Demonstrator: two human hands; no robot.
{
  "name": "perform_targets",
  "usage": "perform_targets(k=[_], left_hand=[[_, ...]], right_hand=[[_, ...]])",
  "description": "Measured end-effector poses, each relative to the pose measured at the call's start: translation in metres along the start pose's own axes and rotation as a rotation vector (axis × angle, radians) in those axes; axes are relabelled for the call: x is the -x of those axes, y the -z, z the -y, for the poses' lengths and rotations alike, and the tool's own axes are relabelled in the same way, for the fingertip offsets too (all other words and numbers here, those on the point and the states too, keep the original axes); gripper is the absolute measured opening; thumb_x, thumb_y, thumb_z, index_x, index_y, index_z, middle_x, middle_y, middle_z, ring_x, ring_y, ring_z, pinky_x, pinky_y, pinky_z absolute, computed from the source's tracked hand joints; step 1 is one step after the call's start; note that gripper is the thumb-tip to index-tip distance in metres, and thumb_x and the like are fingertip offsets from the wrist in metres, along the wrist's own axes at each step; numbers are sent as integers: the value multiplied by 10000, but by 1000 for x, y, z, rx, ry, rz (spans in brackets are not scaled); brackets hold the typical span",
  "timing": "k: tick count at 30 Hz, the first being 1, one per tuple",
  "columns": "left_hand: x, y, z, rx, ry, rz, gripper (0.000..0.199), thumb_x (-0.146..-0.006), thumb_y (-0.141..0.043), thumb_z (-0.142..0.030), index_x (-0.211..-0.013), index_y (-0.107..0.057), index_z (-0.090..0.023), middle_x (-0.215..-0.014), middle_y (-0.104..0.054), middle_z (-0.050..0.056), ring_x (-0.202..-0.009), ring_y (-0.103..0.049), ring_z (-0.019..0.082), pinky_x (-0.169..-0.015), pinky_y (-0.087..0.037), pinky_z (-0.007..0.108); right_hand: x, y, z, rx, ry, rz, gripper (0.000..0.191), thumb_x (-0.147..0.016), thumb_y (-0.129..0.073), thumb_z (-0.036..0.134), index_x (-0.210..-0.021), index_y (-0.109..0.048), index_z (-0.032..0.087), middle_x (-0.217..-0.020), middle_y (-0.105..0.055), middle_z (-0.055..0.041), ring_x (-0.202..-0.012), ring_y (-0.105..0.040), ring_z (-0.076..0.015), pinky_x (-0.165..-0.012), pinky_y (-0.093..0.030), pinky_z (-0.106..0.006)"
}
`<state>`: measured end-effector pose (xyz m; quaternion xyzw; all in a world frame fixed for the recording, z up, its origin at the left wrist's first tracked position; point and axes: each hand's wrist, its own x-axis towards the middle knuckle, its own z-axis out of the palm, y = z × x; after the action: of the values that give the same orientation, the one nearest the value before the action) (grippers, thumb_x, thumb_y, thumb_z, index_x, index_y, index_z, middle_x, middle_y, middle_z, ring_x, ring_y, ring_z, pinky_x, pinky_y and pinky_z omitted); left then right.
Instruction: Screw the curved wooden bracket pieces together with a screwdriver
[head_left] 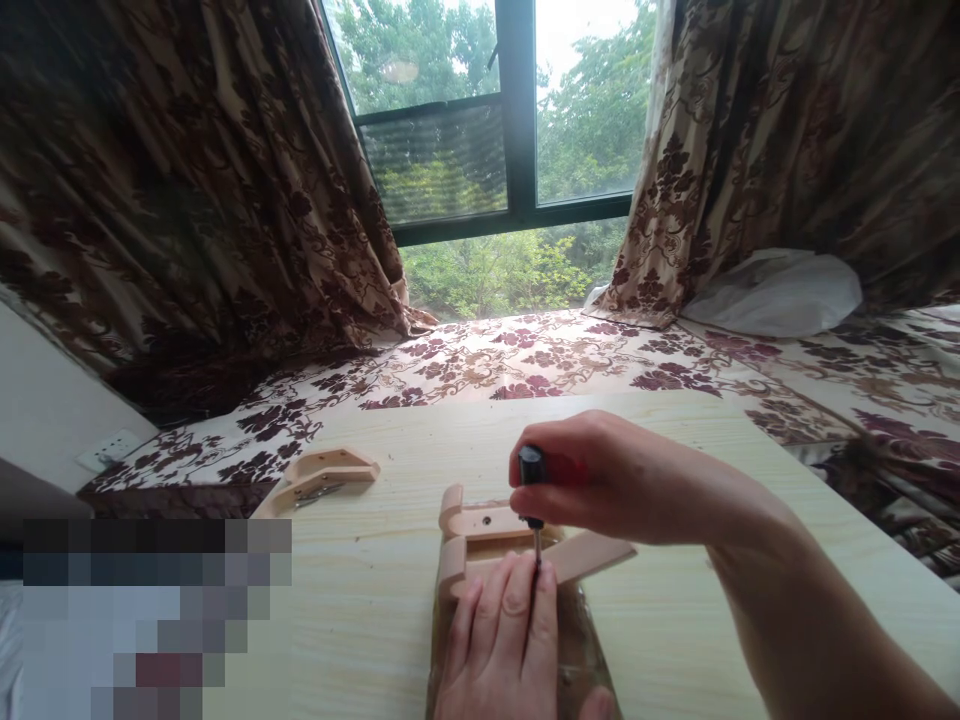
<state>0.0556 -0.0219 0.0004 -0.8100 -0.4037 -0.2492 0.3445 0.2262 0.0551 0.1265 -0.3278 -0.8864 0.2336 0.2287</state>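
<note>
Wooden assembly [487, 521] lies at the near middle of the pale tabletop [360, 620], over a brownish object [577, 650] that is hard to make out. Above the tabletop's middle, the right hand [592, 478] curls its fingers around a nearly upright screwdriver [532, 475], its tip unclear beside the left fingers. The left hand [499, 645] rests flat on the assembly, fingers extended, grasping nothing visible. Toward the tabletop's far left sits a wooden bracket [341, 463].

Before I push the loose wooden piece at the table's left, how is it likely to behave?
The loose wooden piece will probably stay stiff, since it looks like solid wood. Lying low on the pale tabletop, it seems more apt to slide than roll. The small metal bits beside it look loose and might scatter.
</note>
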Motion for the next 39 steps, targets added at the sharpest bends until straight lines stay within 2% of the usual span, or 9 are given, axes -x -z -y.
perform_targets(k=[4,10,14,16,23,27,29,35,39], left_hand=[[1,2,3,-11,-1,5,521,-914,-287,-526,-1052,-618,-148,-1050,-694,40,-941,-638,166,-817,-402,337],[4,-1,-1,10,-6,-8,504,-900,-329,-527,-1068,-621,-152,-1067,-691,33,-960,-620,167,-826,-396,330],[7,-12,-15,85,209,-118,547,-932,-221,-496,-1016,-635,-148,-1028,-699,59,-977,-599,197,-853,-385,369],[9,-16,-21,118,258,-134,567,-935,-198,-500,-1019,-634,-147,-1033,-695,70,-995,-587,210,-869,-379,383],[11,-19,-22,138,266,-117,564,-928,-216,-522,-1057,-624,-154,-1074,-683,62,-1014,-581,217,-883,-371,383],[10,-19,-22,142,256,-120,554,-932,-218,-508,-1054,-620,-146,-1064,-683,73,-1024,-575,214,-896,-367,380],[11,-20,-22,147,262,-123,553,-933,-217,-506,-1065,-614,-145,-1075,-677,78,-1041,-566,215,-909,-361,381],[16,-23,-23,165,268,-124,515,-916,-270,-511,-1138,-587,-172,-1109,-660,61,-1065,-547,213,-944,-347,375],[14,-21,-24,163,274,-113,519,-921,-244,-498,-1118,-590,-165,-1098,-660,73,-1067,-549,220,-938,-355,387]], right_hand=[[1,0,3,-48,34,67,131,-829,-578,280,-765,-601,167,-587,-493,55,-533,-381,-61,-481,-277,-199],[0,-1,-3,-7,-31,-27,267,-824,-598,380,-684,-580,153,-546,-460,52,-515,-361,-64,-462,-268,-202],[2,1,0,-105,41,29,111,-818,-611,279,-868,-629,182,-622,-540,59,-543,-428,-51,-516,-326,-177],[3,1,1,-125,60,65,100,-833,-594,270,-879,-629,188,-634,-547,59,-549,-430,-51,-519,-329,-176],[0,0,-3,39,-28,-51,248,-847,-568,373,-711,-560,165,-576,-468,50,-533,-372,-70,-477,-287,-209],[2,0,1,-66,68,29,97,-835,-586,266,-891,-604,189,-660,-548,56,-567,-434,-59,-535,-326,-193],[2,0,2,-60,66,49,102,-851,-569,282,-847,-596,183,-637,-526,54,-559,-418,-64,-519,-309,-202],[-1,-1,-2,81,-31,-58,258,-861,-554,360,-693,-508,169,-580,-447,49,-533,-350,-75,-497,-255,-234],[1,-2,2,8,16,25,179,-848,-567,321,-750,-540,174,-594,-471,51,-535,-367,-72,-495,-253,-227]])
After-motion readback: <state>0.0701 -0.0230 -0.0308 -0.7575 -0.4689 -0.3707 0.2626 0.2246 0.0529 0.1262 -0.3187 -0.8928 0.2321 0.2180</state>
